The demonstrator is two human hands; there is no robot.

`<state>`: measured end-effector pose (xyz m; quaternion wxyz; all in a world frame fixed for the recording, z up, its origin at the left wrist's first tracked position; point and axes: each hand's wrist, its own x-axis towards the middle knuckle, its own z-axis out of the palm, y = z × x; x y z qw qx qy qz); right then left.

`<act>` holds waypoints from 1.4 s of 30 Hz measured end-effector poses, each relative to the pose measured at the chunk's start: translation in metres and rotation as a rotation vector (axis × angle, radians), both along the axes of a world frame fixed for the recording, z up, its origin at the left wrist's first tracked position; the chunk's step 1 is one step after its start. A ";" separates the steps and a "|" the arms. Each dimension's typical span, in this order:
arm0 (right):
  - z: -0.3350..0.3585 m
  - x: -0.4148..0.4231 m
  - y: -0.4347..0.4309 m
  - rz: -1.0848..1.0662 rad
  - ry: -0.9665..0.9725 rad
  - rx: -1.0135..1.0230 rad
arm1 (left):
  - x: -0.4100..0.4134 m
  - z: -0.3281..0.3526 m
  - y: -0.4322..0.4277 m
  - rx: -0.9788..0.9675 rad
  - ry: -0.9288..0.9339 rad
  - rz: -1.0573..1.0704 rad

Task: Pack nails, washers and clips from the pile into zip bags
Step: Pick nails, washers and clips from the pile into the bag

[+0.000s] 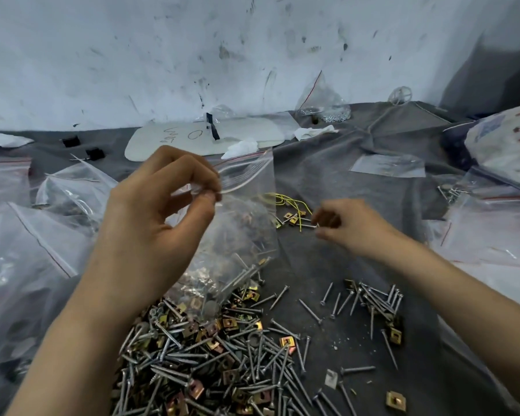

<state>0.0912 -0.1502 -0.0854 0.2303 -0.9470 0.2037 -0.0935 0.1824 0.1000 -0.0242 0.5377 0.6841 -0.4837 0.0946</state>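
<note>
Nails, washers and clips lie in a pile [216,358] on the grey-clothed table [327,181]. Above it, the left hand [159,214] pinches the mouth of a part-filled zip bag [246,229], whose bottom hangs touching the pile. Farther back, the right hand [348,226] pinches a small nail [310,226] beside loose clips [291,219] and yellow wire [291,202].

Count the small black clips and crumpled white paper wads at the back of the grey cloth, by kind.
Small black clips: 2
Crumpled white paper wads: 3
Total: 5
</note>
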 end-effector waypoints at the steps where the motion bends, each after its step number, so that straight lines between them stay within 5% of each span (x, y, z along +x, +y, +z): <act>1: -0.002 0.013 -0.001 -0.003 -0.063 -0.012 | -0.001 0.000 0.000 0.000 0.007 -0.001; 10: -0.037 0.057 -0.017 0.094 0.001 -0.226 | -0.005 0.005 -0.002 0.033 -0.018 -0.025; 17: 0.002 0.032 0.003 -0.030 -0.480 0.706 | -0.004 0.003 -0.003 0.062 -0.024 -0.025; 22: 0.055 0.003 0.029 0.258 -0.697 0.995 | -0.006 -0.001 -0.006 0.082 -0.045 -0.050; 31: 0.073 -0.025 0.061 0.407 -0.689 1.101 | -0.011 -0.002 -0.010 0.106 -0.069 -0.026; 42: 0.062 -0.028 0.082 0.317 -0.668 0.899 | -0.023 0.000 -0.016 0.111 -0.091 -0.017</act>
